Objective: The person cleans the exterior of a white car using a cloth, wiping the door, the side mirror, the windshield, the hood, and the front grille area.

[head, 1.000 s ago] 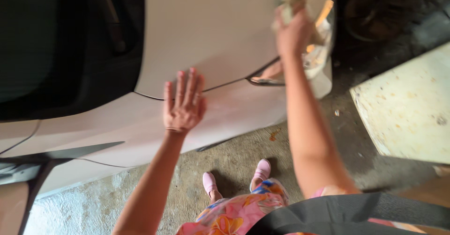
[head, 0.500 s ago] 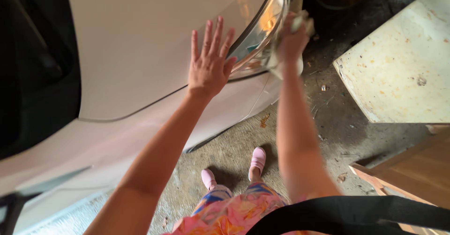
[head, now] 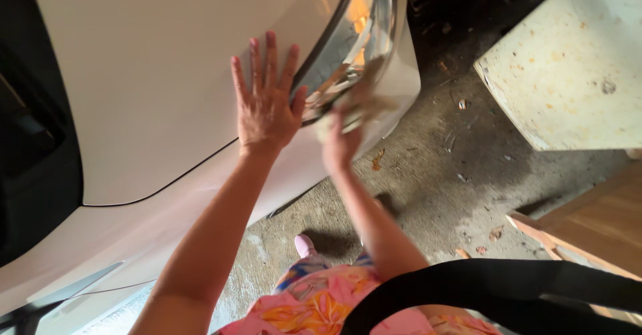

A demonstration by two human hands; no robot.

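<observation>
pressing her left hand (head: pixel 266 107) flat, fingers spread, on the white car (head: pixel 167 74) — right hand (head: pixel 340 144) clamped on a cloth (head: pixel 358 104) at the headlight (head: pixel 351 47) — trapped grit could scratch the lens.

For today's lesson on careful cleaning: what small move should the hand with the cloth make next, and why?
Probably one more short stroke along the clear headlight lens. The right hand presses a pale crumpled cloth on the lens's lower edge, blurred mid-wipe, while the left hand lies flat on the white car bonnet, bracing.
</observation>
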